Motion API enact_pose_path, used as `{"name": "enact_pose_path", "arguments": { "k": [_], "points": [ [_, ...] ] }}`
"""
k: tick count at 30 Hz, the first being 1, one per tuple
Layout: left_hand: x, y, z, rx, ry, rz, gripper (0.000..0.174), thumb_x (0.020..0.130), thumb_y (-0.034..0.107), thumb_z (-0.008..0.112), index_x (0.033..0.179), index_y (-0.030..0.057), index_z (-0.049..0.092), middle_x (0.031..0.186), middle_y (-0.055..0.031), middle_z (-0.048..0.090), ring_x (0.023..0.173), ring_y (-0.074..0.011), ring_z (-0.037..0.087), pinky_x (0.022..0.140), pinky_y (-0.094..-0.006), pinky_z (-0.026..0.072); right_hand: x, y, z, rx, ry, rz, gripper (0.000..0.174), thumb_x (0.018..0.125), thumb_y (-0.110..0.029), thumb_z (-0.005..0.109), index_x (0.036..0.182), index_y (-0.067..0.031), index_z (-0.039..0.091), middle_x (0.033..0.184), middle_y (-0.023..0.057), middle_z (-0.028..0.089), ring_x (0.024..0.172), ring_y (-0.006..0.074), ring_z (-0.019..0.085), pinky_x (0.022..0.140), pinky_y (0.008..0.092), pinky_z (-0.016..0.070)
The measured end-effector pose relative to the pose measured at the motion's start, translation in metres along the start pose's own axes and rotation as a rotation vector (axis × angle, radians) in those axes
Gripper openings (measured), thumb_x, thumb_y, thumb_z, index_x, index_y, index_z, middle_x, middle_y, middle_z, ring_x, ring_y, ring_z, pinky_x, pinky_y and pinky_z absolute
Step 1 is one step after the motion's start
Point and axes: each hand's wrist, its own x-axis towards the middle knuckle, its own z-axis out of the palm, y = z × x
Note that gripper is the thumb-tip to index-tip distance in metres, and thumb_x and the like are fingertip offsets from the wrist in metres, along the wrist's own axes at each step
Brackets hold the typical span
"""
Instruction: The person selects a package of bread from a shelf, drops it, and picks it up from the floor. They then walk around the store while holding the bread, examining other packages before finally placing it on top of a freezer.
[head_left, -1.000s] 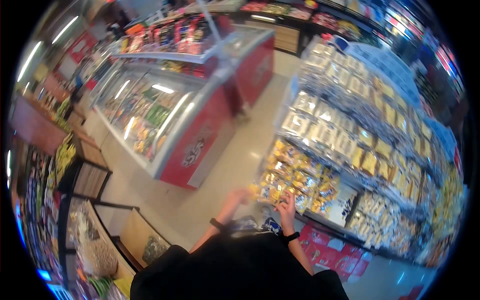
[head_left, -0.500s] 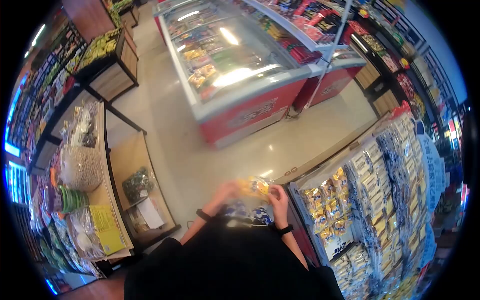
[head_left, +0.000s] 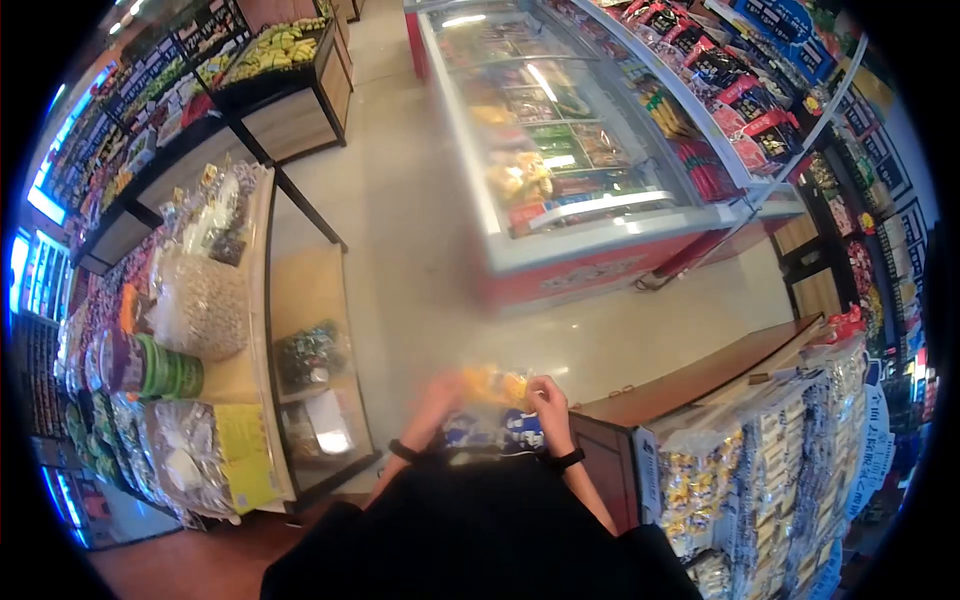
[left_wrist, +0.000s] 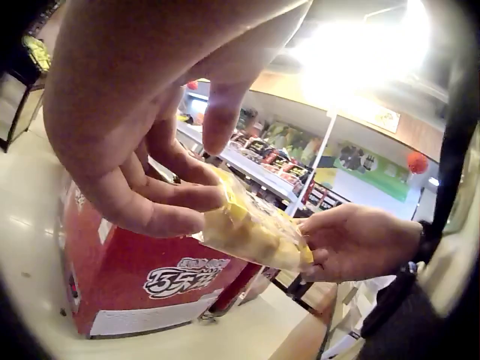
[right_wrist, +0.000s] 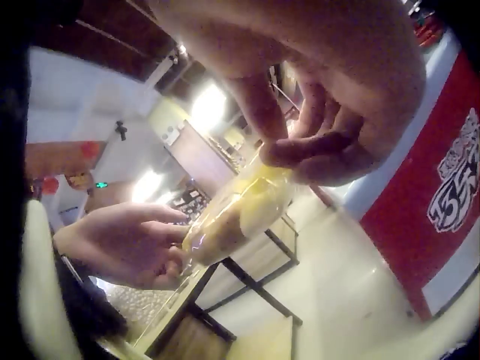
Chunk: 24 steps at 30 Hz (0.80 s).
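A small plastic-wrapped snack packet point(head_left: 492, 384), yellow and partly clear with pale pieces inside, is stretched between both hands in front of the body. My left hand point(head_left: 432, 408) holds one end, its fingertips curled at the wrapper's edge in the left wrist view. At the opposite end my right hand point(head_left: 549, 408) pinches the wrapper between thumb and fingers, as the right wrist view shows up close. Under the packet, patterned blue-and-white clothing or footwear point(head_left: 470, 430) shows partly. Print on the wrapper is too blurred to read.
Ahead stands a red-sided, glass-topped freezer point(head_left: 570, 270). On the left a wooden shelf point(head_left: 262, 260) carries bagged goods and green tubs point(head_left: 170, 368). A display stand of wrapped packets point(head_left: 780, 470) rises at the right. Pale floor point(head_left: 400, 250) runs between them.
The hands have moved from beside the yellow packets on the display to in front of the body, with one packet between them. The view has turned left, bringing the left shelf closer.
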Motion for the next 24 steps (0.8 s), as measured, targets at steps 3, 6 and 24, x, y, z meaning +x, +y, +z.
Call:
{"name": "enact_pose_path", "arguments": {
  "k": [3,6,24],
  "points": [
    [-0.004,0.021,-0.015,-0.061,0.038,-0.002,0.021,0.096,0.024,0.055,0.103,0.0075,0.066,0.095,-0.0004,0.066,0.083,-0.0087,0.059,0.077,-0.0255,0.0476,0.031,-0.002,0.021,-0.080,-0.067,-0.015,0.007,0.088,-0.006,0.060,0.095,-0.0031,0.059,0.082,0.0001,0.060,0.064,0.0079,0.056,0.056,0.0239,0.0460],
    [0.034,-0.021,-0.056,0.143,0.062,0.167,0.026,0.097,0.025,0.052,0.112,0.0069,0.064,0.106,-0.0032,0.067,0.092,-0.0118,0.061,0.080,-0.0264,0.0482,0.069,0.017,0.043,-0.208,-0.072,-0.080,0.006,0.087,-0.007,0.061,0.092,-0.0035,0.060,0.079,0.0012,0.060,0.062,0.0080,0.057,0.054,0.0240,0.0469],
    [0.267,0.182,-0.119,0.433,-0.064,0.095,0.036,0.100,0.028,0.049,0.127,0.0062,0.058,0.126,-0.0095,0.057,0.118,-0.0182,0.052,0.097,-0.0308,0.0413,0.346,-0.013,0.117,-0.214,-0.009,-0.149,0.012,0.082,-0.015,0.064,0.085,-0.0024,0.064,0.070,0.0047,0.065,0.061,0.0132,0.063,0.058,0.0291,0.0491]
  ]
}}
